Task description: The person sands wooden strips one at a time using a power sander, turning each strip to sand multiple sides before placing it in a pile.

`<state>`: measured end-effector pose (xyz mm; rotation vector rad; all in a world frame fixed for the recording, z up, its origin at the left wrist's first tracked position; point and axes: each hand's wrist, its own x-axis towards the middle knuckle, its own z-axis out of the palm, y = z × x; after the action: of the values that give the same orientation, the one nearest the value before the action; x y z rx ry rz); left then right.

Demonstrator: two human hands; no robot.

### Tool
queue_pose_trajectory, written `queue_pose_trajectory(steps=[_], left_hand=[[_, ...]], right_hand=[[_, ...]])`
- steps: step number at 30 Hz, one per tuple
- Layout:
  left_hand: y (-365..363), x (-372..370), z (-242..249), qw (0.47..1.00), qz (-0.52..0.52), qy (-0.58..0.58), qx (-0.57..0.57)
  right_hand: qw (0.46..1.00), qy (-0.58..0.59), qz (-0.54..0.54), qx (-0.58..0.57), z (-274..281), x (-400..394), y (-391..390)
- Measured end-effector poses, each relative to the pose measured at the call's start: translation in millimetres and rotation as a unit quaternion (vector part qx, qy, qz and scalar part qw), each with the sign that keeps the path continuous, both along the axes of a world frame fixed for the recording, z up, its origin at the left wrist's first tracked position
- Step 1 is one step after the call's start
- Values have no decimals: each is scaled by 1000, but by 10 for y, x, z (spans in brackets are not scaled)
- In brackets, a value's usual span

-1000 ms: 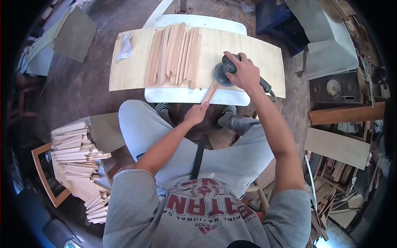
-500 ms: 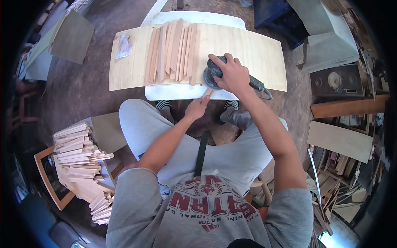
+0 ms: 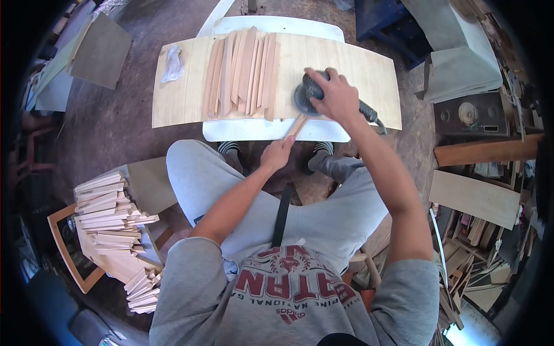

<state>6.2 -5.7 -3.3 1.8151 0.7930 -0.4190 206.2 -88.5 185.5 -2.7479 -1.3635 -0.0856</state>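
Note:
My right hand is closed over the top of a dark electric sander, whose body and cord reach out to the right. Beneath the sander's round pad lies the far end of a narrow wooden strip. My left hand grips the strip's near end, just off the front edge of the board. The strip slants up and to the right; its far end is hidden under the pad. To the left of the sander, a row of several wooden strips lies side by side on the pale plywood board.
The board rests on a white table. A clear plastic bag lies at its left. Stacked cut wood pieces and a wooden frame are at lower left. Planks and scraps crowd the right side.
My right hand has moved the sander a little to the right and forward along the strip, exposing more of the strip. My left hand keeps its hold with only a slight shift.

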Motion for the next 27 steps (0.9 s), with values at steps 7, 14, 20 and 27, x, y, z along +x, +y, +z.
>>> queue_pose_trajectory(steps=[7, 14, 20, 27], left_hand=[[27, -9, 135, 1000, -20, 3, 11], [-61, -27, -34, 997, 34, -31, 67], [-55, -29, -34, 997, 27, -37, 69], [-7, -21, 91, 1000, 8, -17, -2]], right_hand=[[998, 8, -52, -29, 9, 101, 49], [999, 6, 2, -33, 44, -76, -93], [995, 12, -84, -48, 64, 136, -32], [995, 50, -38, -74, 158, -192, -225]])
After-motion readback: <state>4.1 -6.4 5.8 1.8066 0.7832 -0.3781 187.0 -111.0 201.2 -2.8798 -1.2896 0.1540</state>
